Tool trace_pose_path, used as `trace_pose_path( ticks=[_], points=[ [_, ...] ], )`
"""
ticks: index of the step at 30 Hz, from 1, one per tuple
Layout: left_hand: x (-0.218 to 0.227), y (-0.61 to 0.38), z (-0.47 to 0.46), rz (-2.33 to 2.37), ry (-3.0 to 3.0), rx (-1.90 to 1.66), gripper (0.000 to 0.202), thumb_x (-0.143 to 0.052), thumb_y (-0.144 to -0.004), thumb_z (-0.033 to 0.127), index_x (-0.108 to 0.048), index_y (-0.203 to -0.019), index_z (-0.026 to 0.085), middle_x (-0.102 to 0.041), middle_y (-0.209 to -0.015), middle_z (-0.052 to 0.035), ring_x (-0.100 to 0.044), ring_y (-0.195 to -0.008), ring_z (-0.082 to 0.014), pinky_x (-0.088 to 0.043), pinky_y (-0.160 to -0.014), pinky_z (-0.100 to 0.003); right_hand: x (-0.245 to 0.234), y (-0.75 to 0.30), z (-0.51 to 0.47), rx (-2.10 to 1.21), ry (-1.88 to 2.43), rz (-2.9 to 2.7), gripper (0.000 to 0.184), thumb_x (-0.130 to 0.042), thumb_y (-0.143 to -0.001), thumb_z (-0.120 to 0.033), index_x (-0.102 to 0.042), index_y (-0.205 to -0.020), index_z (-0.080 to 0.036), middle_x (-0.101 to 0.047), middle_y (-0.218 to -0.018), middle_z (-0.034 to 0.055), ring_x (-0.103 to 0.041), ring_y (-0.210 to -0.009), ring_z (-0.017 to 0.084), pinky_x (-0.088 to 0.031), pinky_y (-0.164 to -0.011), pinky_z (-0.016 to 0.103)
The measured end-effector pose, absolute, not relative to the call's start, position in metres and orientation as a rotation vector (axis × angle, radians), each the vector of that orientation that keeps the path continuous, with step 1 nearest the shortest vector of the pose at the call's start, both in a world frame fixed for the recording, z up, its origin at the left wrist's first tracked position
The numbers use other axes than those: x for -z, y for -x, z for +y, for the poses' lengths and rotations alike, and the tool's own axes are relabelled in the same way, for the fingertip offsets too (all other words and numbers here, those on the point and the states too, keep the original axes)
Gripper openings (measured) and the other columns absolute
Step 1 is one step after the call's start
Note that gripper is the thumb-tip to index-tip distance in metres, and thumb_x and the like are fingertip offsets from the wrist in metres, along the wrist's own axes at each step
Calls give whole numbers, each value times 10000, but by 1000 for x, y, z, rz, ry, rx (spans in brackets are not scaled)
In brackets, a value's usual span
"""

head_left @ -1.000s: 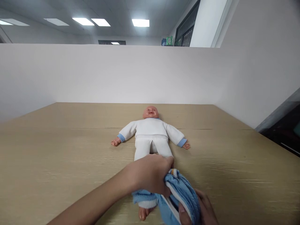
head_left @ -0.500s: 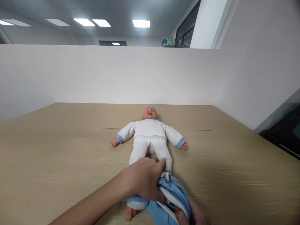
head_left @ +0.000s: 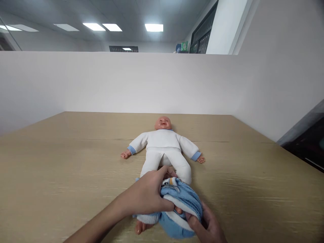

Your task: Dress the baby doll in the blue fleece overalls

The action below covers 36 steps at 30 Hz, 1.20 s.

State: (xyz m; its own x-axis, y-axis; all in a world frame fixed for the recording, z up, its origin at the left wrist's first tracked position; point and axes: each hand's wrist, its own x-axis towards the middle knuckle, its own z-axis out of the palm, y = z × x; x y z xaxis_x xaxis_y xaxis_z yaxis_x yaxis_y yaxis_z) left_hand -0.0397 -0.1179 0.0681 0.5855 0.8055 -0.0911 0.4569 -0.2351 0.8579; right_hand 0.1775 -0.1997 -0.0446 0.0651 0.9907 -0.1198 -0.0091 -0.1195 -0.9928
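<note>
A baby doll (head_left: 164, 139) in a white suit with blue cuffs lies on its back, head away from me and arms spread. Blue and white fleecy trousers (head_left: 181, 194) are bunched around its lower legs. One bare foot (head_left: 141, 226) sticks out of the white cuff on the left; toes of the other foot show inside the bunched opening. My left hand (head_left: 154, 190) grips the trousers' near-left edge, thumb at the opening and fingers behind. My right hand (head_left: 206, 224) pinches the cloth at the lower right, its thumb in the opening.
The doll lies on a wide wood-coloured table (head_left: 76, 162). A white partition wall (head_left: 146, 82) rises behind its far edge, and another wall stands on the right. A dark screen-like object (head_left: 307, 145) is at the right edge.
My left hand has shifted slightly left and opened its grasp around the trouser edge. The bunched cloth has moved a little up and left, and the doll's right-side leg now bends outward.
</note>
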Motion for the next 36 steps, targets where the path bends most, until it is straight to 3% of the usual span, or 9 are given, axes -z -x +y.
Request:
trace_pose_path(
  ticks=[7, 10, 15, 18, 23, 27, 31, 33, 36],
  points=[
    [-64, 42, -125, 1008, -1875, -498, 597, -895, -701, 298, -645, -1242, 264, -725, -1164, 16, -682, -1063, -242, -490, -857, -307, 72, -182, -189, -1485, 1280, -1001, 289, -701, -923, -478, -825, -1050, -251, -833, -1007, 109, -793, -944, 324, -656, -835, 413],
    [-60, 41, -128, 1062, -1916, -527, 632, -910, -687, 341, -663, -1263, 264, -699, -1206, -18, -663, -1113, -271, -494, -901, -334, 77, -183, -189, -1444, 1318, -1033, 293, -762, -866, -458, -813, -1062, -246, -837, -1004, 98, -791, -964, 324, -648, -866, 416],
    [-61, 43, -131, 1026, -1897, -558, 593, -878, -723, 307, -667, -1277, 285, -707, -1208, -1, -662, -1098, -254, -484, -914, -326, 70, -176, -193, -1212, 1385, -1087, 642, -868, -742, -455, -695, -1308, -205, -789, -1270, 150, -716, -1249, 376, -555, -1112, 491],
    [-62, 44, -131, 1015, -1852, -579, 569, -841, -723, 240, -670, -1264, 274, -716, -1215, 1, -658, -1084, -248, -480, -934, -321, 60, -171, -193, -1174, 1330, -1017, 735, -867, -756, -476, -587, -1381, -207, -753, -1322, 174, -722, -1229, 353, -562, -1100, 476],
    [-58, 43, -131, 1012, -1805, -694, 558, -755, -696, 131, -678, -1233, 264, -710, -1155, 15, -651, -1047, -228, -466, -934, -308, 43, -171, -185, -1182, 1153, -995, 663, -843, -769, -327, -571, -1369, -256, -713, -1391, 134, -710, -1235, 291, -587, -1043, 367],
    [-52, 41, -130, 990, -1808, -768, 521, -721, -682, 103, -676, -1181, 246, -687, -1117, 14, -630, -1023, -212, -458, -908, -296, 38, -179, -180, -1241, 1154, -1046, 557, -795, -812, -309, -609, -1333, -239, -793, -1171, 113, -770, -936, 258, -631, -862, 348],
    [-48, 38, -127, 992, -1908, -799, 222, -728, -666, 121, -600, -830, 198, -578, -891, 16, -559, -892, -190, -422, -798, -291, 30, -191, -170, -1061, 1156, -1216, 346, -762, -782, -213, -759, -1129, -205, -766, -1203, 104, -733, -1089, 283, -591, -964, 342],
    [-47, 36, -125, 934, -1951, -842, 206, -690, -663, 101, -566, -797, 197, -582, -924, 2, -556, -937, -201, -425, -837, -301, 24, -199, -163, -1117, 1168, -1324, 339, -735, -800, -193, -779, -1136, -199, -767, -1213, 99, -729, -1069, 280, -588, -957, 349],
    [-47, 36, -124, 914, -2004, -879, 210, -646, -692, 86, -567, -848, 203, -598, -978, -9, -546, -988, -214, -418, -903, -326, 17, -215, -154, -1341, 1154, -1457, 416, -736, -885, -275, -728, -1294, -197, -767, -1255, 118, -727, -1099, 300, -582, -1010, 403]
  ],
)
